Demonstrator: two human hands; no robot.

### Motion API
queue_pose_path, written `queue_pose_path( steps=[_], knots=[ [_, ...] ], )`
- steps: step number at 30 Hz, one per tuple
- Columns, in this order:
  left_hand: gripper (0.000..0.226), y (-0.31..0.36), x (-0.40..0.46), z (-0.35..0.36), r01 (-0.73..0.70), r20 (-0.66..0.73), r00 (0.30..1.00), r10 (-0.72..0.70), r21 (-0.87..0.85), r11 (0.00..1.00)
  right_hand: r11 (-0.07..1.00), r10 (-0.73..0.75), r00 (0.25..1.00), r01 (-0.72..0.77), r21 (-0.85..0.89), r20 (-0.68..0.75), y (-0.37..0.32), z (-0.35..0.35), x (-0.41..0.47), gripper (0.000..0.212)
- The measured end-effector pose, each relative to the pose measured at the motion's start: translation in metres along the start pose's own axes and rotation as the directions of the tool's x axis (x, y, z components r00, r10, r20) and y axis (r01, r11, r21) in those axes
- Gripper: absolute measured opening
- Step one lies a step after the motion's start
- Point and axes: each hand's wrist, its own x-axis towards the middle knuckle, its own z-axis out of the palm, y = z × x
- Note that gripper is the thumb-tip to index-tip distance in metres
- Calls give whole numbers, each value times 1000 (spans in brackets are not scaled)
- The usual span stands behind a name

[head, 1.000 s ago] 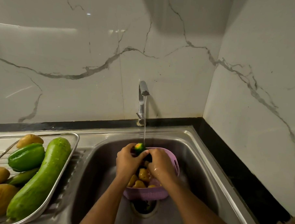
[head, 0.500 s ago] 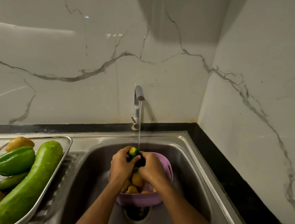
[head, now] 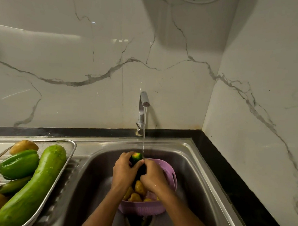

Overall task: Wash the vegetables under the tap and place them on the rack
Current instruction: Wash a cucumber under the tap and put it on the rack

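Far left of the hands, a rack holds washed vegetables. Left hand and right hand both grip a dark green vegetable under the tap, above a purple colander.

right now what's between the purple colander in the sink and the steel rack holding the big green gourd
In the head view, only bare wet sink wall and the ribbed steel drainboard lie between the purple plastic colander and the steel rack.
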Motion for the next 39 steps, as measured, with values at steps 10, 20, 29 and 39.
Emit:
queue_pose_path(
  steps=[10, 20, 29, 39],
  knots=[
    [37, -1, 6, 8, 63, -36, 997, -68, -119, 991, 990, 100, 990, -108, 85, 100, 7, 10, 10, 28],
    [41, 1, 4, 11, 47, 31, 999, -42, -169, 984, 946, 137, 990, -134, 295, 9, 6, 12, 13, 52],
    [45, 4, 2, 13, -14, 4, 1000, 15, -198, 980, 960, 31, 994, 0, 281, -104, -5, 5, 10, 74],
    [33, 6, 2, 10, 56, 100, 994, -50, -62, 997, 957, 138, 990, -132, 259, -3, 6, 10, 22, 59]
  ],
)
